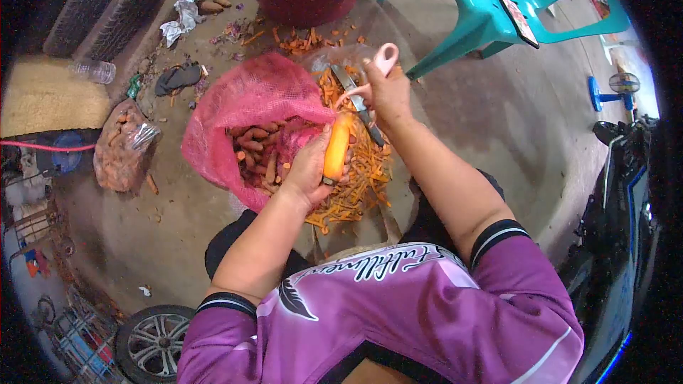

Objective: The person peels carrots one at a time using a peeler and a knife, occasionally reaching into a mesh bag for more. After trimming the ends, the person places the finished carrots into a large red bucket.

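1. Jersey (427, 313): purple, short-sleeved, with pale diagonal lines.
2. Sleeve cuffs (499, 233): black bands, pale-striped.
3. Chest lettering (391, 263): dark script, white-edged, partly legible as "Fulfill".
4. Feather emblem (297, 300): dark, outlined in white.
5. Neckline (370, 353): black, wide border.
6. Legwear (226, 239): black.

left hand (306, 172) curled | right hand (389, 98) clenched, farther forward | forearms (442, 172) bare

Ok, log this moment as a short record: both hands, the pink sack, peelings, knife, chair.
Left hand: holds a mostly peeled orange root
Right hand: holds a pink peeler near the root's far end
Sack: mesh, open, reddish-brown roots inside
Peelings: heaped beside the sack
Knife: lying among the peelings
Chair: green, upper right, flat object on it
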`<control>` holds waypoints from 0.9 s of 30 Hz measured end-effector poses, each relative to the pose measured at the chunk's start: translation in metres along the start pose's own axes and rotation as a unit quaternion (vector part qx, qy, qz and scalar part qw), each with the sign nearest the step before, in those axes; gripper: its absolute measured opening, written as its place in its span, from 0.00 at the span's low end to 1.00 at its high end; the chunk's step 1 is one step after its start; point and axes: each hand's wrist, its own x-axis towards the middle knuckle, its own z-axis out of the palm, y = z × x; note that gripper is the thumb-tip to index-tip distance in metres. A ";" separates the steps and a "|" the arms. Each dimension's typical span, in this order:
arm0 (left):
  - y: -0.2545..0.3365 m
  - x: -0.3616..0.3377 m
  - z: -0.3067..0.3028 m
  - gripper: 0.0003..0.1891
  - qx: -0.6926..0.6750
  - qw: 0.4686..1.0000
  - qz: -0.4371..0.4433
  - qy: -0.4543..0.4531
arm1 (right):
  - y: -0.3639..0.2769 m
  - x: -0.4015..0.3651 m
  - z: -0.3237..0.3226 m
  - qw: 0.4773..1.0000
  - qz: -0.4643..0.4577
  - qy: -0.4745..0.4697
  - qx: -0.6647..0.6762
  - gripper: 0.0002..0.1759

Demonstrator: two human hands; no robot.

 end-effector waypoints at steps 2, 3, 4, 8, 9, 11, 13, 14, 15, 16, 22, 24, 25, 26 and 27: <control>0.000 -0.003 0.005 0.19 0.064 0.998 0.022 0.001 | -0.009 -0.002 -0.001 0.999 0.002 -0.001 0.049 0.12; -0.003 0.000 0.005 0.18 0.098 0.994 0.048 0.026 | -0.013 -0.006 -0.002 0.999 0.016 -0.016 0.049 0.12; -0.007 0.004 0.005 0.17 0.132 0.987 0.075 0.051 | -0.017 -0.009 -0.001 0.998 0.029 -0.031 0.048 0.12; -0.008 0.008 0.001 0.17 0.203 0.969 0.128 0.051 | -0.017 -0.018 0.001 0.995 0.023 -0.093 0.025 0.13; -0.007 0.007 0.001 0.16 0.202 0.971 0.122 0.038 | -0.016 -0.013 -0.001 0.997 0.005 -0.065 0.031 0.13; -0.005 0.005 0.003 0.16 0.203 0.973 0.109 0.010 | -0.015 -0.003 -0.004 0.999 -0.032 -0.007 0.043 0.13; -0.005 0.002 0.013 0.15 0.190 0.975 0.102 0.061 | -0.017 -0.007 -0.005 0.997 0.006 -0.036 0.073 0.14; -0.006 0.001 0.016 0.15 0.183 0.974 0.100 0.087 | -0.022 -0.013 -0.004 0.995 0.025 -0.051 0.088 0.14; -0.006 0.001 0.015 0.14 0.181 0.977 0.094 0.066 | -0.029 -0.023 -0.003 0.995 0.045 -0.075 0.048 0.14; -0.005 -0.001 0.012 0.13 0.178 0.979 0.089 0.044 | -0.011 -0.019 -0.001 0.995 -0.028 -0.094 0.035 0.15; -0.007 0.001 0.013 0.12 0.318 0.936 0.134 0.069 | -0.010 0.004 -0.011 0.998 0.013 -0.017 0.061 0.16; -0.012 0.006 0.007 0.12 0.373 0.906 0.189 0.069 | -0.025 -0.018 -0.003 0.996 0.057 -0.059 0.021 0.15; -0.016 0.010 0.005 0.13 0.396 0.885 0.236 0.067 | -0.015 -0.020 -0.001 0.995 -0.007 -0.092 0.022 0.15; -0.018 0.012 0.004 0.13 0.417 0.862 0.282 0.065 | -0.005 -0.013 -0.002 0.997 -0.017 -0.078 0.020 0.16; -0.018 0.011 0.004 0.13 0.431 0.855 0.280 0.070 | 0.003 -0.001 -0.004 0.997 -0.028 -0.065 0.018 0.16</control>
